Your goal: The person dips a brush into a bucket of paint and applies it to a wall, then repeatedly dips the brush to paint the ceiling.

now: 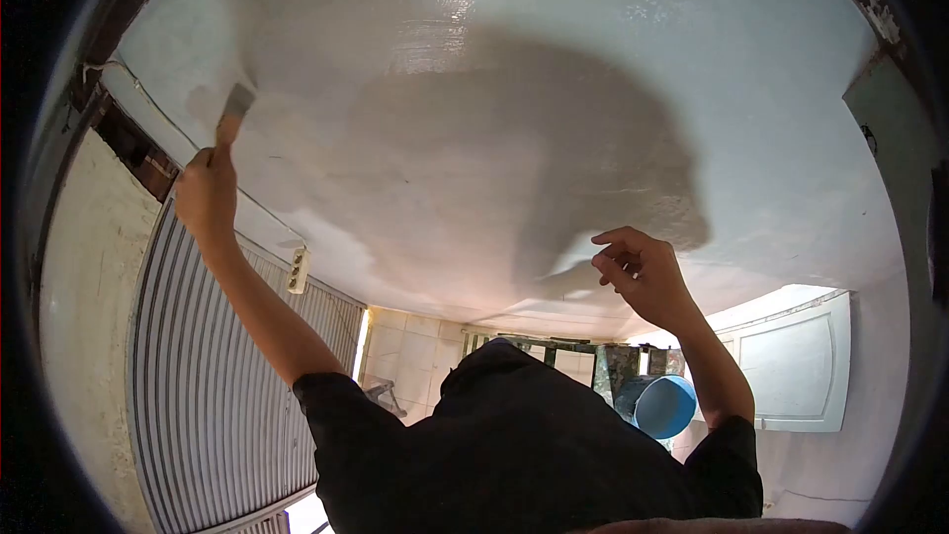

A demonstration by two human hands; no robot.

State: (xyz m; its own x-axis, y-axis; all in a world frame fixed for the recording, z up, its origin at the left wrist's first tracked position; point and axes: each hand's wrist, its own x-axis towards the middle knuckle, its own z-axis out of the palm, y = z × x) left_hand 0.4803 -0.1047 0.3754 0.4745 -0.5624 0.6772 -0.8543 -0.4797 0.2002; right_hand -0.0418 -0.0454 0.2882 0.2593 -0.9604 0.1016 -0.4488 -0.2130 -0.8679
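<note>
My left hand (207, 196) is raised at the left and closed around the handle of a paintbrush (233, 117). The brush points upward, its bristles at or very near the pale painted wall (445, 158); whether they touch is hard to tell. Wet, shiny streaks show on the wall higher up. My right hand (641, 272) hovers in front of the wall's lower right part, fingers loosely bent and apart, with nothing visible in them. Shadows of my head and arms fall across the wall.
A cable runs down the left edge to a white socket strip (298, 270). Left of my arm stands a ribbed metal shutter (222, 376). A blue bucket (664, 406) is below my right forearm, near a white panelled door (794, 361). Dark wooden beams frame the upper corners.
</note>
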